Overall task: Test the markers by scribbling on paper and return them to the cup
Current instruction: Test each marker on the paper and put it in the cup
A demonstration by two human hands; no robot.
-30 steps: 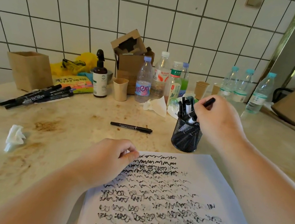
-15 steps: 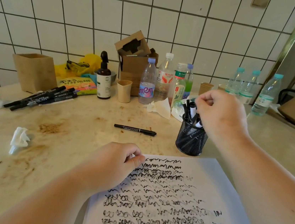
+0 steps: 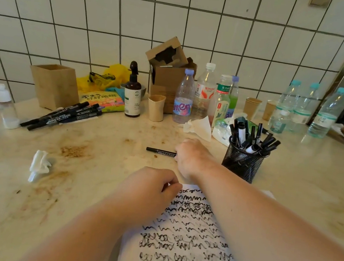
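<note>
A white paper sheet (image 3: 188, 236) covered in black scribbles lies in front of me. My left hand (image 3: 148, 188) rests on its top left corner with the fingers curled, holding no marker. A black mesh cup (image 3: 241, 164) full of black markers stands right of centre. One loose black marker (image 3: 160, 151) lies flat on the counter left of the cup. My right hand (image 3: 191, 156) is down over that marker's right end, and its fingers are hidden behind the back of the hand. Several more black markers (image 3: 64, 115) lie in a pile at the back left.
Plastic bottles (image 3: 203, 95), paper cups (image 3: 155, 110), a brown spray bottle (image 3: 132, 95), a cardboard box (image 3: 169, 71) and a wooden box (image 3: 54, 85) line the tiled wall. Crumpled tissues (image 3: 40, 165) lie on the stained counter at left, with another behind the cup.
My right hand has left the mesh cup, with the marker it held now gone from it, and moved left and down onto the loose marker. My left hand stayed on the paper.
</note>
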